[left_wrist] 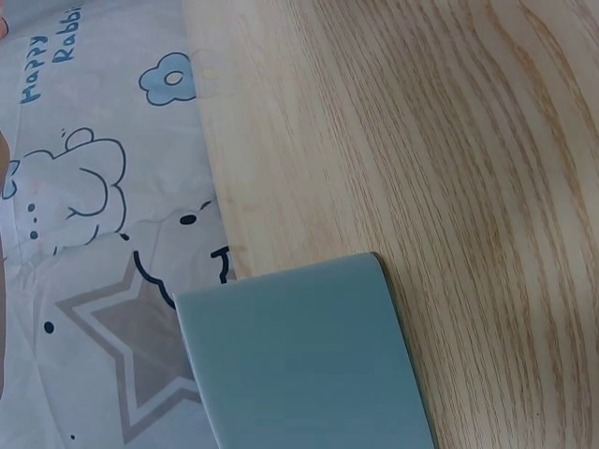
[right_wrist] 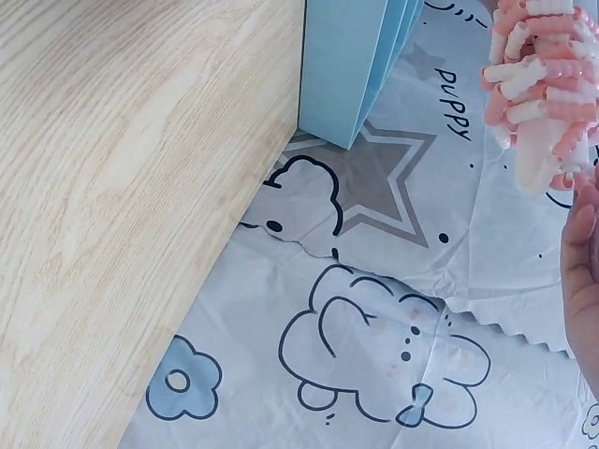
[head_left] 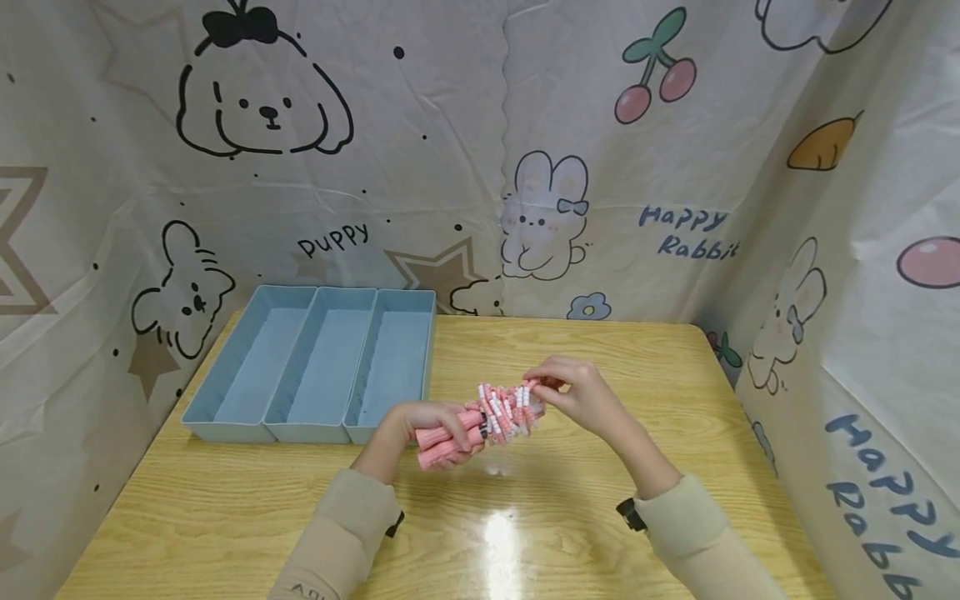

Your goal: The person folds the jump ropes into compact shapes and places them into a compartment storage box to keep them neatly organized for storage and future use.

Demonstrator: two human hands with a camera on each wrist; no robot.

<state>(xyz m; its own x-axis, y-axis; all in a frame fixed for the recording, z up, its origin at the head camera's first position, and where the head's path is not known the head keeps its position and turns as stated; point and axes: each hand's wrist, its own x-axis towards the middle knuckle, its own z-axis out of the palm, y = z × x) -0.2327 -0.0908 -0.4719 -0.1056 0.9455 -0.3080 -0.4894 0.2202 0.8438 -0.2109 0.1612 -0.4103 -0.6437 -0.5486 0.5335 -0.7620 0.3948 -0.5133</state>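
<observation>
A pink-and-white beaded jump rope (head_left: pixel 504 414) is held above the table in a wound bundle. My left hand (head_left: pixel 429 415) grips its two pink handles (head_left: pixel 432 436) side by side. At the bundle's far end, the thumb and fingers of my right hand (head_left: pixel 576 390) pinch a beaded strand. In the right wrist view, the beaded coils (right_wrist: pixel 543 79) appear at the upper right, with part of the right hand (right_wrist: pixel 582 262) just below. A whitish piece sticks out of the coils there. The left wrist view does not show the rope.
A blue tray (head_left: pixel 349 423) with three long compartments stands on the wooden table (head_left: pixel 600 533), left of the rope. Its outer wall (left_wrist: pixel 299 355) shows in the left wrist view. A printed cloth (head_left: pixel 450 192) hangs behind the table and along its sides.
</observation>
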